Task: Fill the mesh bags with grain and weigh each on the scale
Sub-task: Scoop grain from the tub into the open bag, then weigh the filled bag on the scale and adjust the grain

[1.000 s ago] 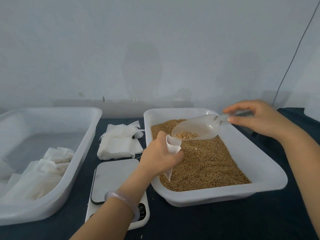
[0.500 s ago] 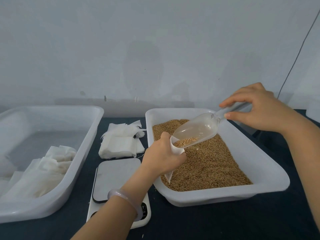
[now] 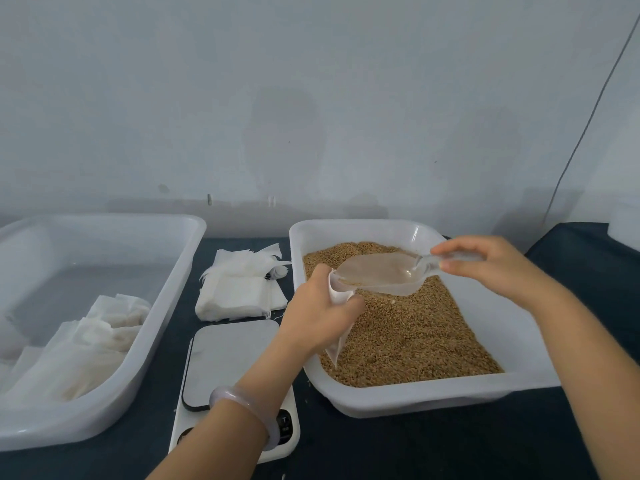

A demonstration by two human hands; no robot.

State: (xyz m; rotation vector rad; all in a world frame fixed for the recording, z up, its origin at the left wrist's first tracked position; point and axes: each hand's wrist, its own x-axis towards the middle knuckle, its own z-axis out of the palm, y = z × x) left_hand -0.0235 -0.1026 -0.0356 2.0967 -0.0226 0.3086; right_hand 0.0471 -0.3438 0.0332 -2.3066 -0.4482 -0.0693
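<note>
My left hand (image 3: 317, 317) grips a small white mesh bag (image 3: 338, 329) by its open mouth, over the left side of the white grain tray (image 3: 426, 398). Brown grain (image 3: 415, 337) fills that tray. My right hand (image 3: 491, 268) holds a clear plastic scoop (image 3: 384, 273) by its handle. The scoop's lip rests at the bag's mouth and the scoop looks nearly empty. A white scale (image 3: 228, 362) with a grey platform sits just left of the tray, under my left forearm, with nothing on it.
A pile of flat empty mesh bags (image 3: 239, 289) lies behind the scale. At the left stands a large white tub (image 3: 152, 341) holding filled white bags (image 3: 79, 348). A dark cloth covers the table; a wall rises close behind.
The scoop's grain has gone from the scoop into the bag. My right hand has come down and the scoop has levelled out, its lip still at the bag's mouth. My left hand stayed put.
</note>
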